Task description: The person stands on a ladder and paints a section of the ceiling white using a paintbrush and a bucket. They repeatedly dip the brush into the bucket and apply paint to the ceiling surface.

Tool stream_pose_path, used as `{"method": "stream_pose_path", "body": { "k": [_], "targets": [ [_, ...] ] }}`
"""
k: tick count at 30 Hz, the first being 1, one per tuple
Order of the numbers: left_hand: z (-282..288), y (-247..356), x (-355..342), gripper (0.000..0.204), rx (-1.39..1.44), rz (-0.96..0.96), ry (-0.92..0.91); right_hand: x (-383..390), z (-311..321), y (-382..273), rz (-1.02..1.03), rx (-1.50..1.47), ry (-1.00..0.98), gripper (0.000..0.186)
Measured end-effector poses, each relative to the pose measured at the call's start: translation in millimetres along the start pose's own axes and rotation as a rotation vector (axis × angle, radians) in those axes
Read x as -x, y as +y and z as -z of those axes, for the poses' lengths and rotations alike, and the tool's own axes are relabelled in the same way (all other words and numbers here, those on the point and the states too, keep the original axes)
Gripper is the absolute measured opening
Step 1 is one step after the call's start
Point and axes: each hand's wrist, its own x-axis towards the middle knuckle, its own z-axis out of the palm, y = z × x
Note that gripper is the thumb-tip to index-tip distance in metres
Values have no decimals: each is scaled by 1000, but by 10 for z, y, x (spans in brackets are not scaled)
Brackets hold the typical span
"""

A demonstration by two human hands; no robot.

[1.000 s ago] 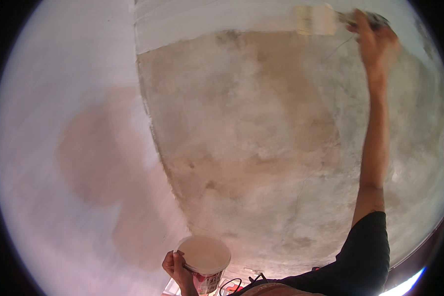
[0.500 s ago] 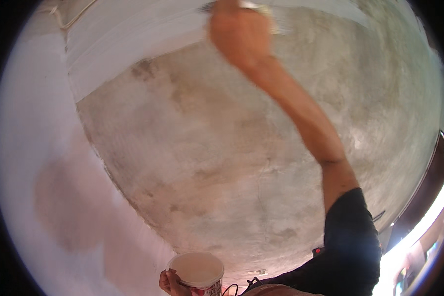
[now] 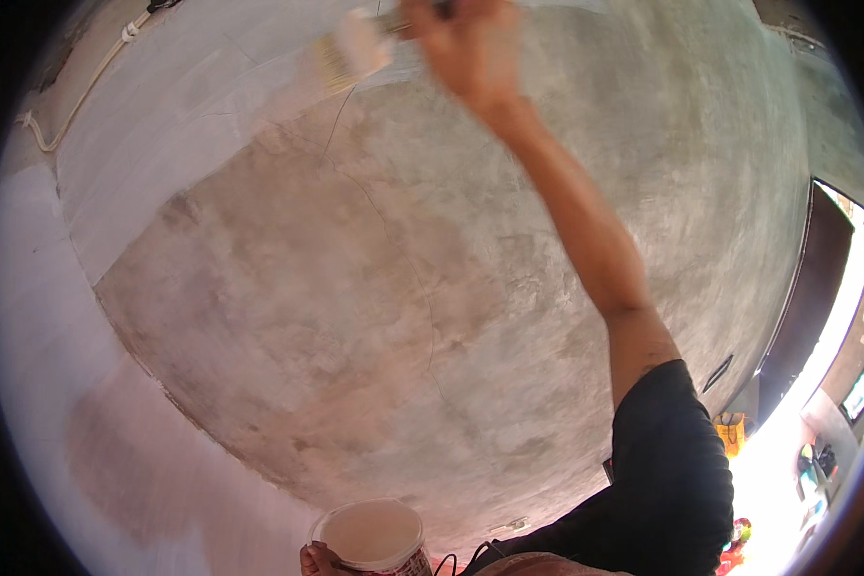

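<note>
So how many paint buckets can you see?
1. The white paint bucket sits at the bottom edge of the picture, held by the left hand, while the right hand holds the paintbrush high on the wall. Others may be outside the view.

The right hand (image 3: pixel 466 43) is smeared by motion, its fingers indistinct, and the paintbrush (image 3: pixel 355 53) handle disappears inside it. The left hand (image 3: pixel 319 560) is mostly cut off by the lower edge, as is the paint bucket's (image 3: pixel 370 536) body. The bright doorway (image 3: pixel 816 422) is washed out.
</note>
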Motion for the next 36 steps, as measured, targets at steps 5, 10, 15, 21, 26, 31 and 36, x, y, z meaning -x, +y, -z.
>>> {"method": "stream_pose_path", "body": {
  "k": [5, 10, 15, 21, 26, 31, 36],
  "targets": [
    [-220, 503, -20, 17, 184, 311, 3, -224, 984, 654, -169, 148, 207, 26],
    [-276, 663, 69, 17, 132, 382, -6, -239, 1376, 557, 51, 805, 198, 28],
    [-333, 710, -11, 17, 147, 346, -41, 50, 414, 619, 416, 786, 39, 14],
    [-341, 758, -28, 19, 124, 329, -65, 160, 245, 11, 286, 300, 12, 15],
    [-327, 687, -82, 24, 98, 276, -80, 22, 689, 433, -55, 26, 49, 24],
    [-322, 465, -75, 32, 34, 191, -97, -85, 1468, 1274, -117, 55, 185, 30],
    [-93, -58, -39, 42, -287, -138, -155, -317, 2349, 1664, 166, 856, 302, 36]
  ]
}}
